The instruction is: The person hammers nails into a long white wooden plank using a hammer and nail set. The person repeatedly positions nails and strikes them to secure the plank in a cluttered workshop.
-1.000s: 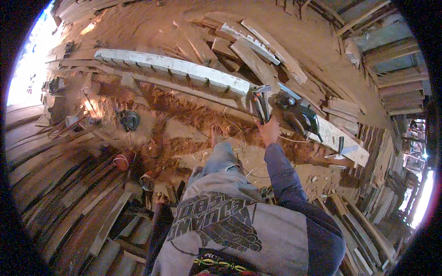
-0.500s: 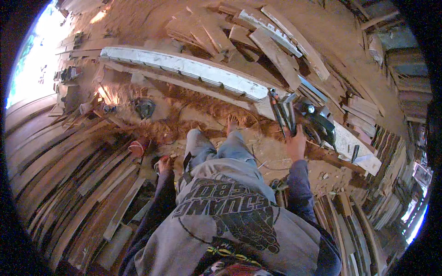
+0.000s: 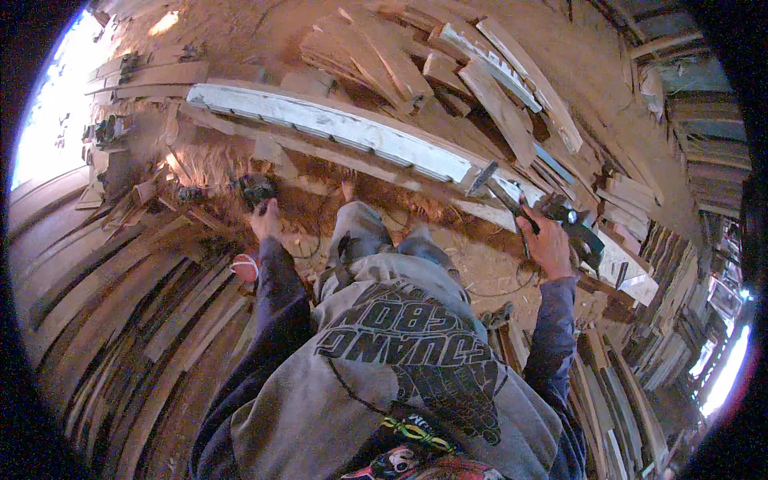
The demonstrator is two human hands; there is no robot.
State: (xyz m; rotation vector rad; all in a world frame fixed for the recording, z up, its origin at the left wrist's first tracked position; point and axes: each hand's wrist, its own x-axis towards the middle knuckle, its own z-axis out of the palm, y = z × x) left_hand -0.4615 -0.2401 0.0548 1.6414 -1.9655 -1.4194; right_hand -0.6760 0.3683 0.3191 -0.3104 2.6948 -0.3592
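My right hand [image 3: 550, 250] is closed around a hammer [image 3: 502, 194], its metal head pointing away to the upper left over the pale beam. Another dark, slim piece shows by those fingers, too blurred to name. Just beyond the right hand is a black power tool [image 3: 588, 244], lying on the beam. At the left, my left hand [image 3: 268, 222] reaches down to a dark, rounded tool [image 3: 258, 190] on the sawdust, its fingers curled at the near edge. The long whitish wooden beam [image 3: 336, 132] lies across in front of my feet, notched along its near side.
Loose boards [image 3: 500, 112] are heaped beyond the beam. Stacked planks [image 3: 144, 320] cover the left side, with more planks [image 3: 612, 376] at the lower right. A red round object [image 3: 245, 268] sits near my left forearm. A thin cable curls over the ground.
My left hand has moved forward from beside my knee to the dark tool. The right hand has shifted right, and the hammer now stands out from the bundle of slim tools seen there before.
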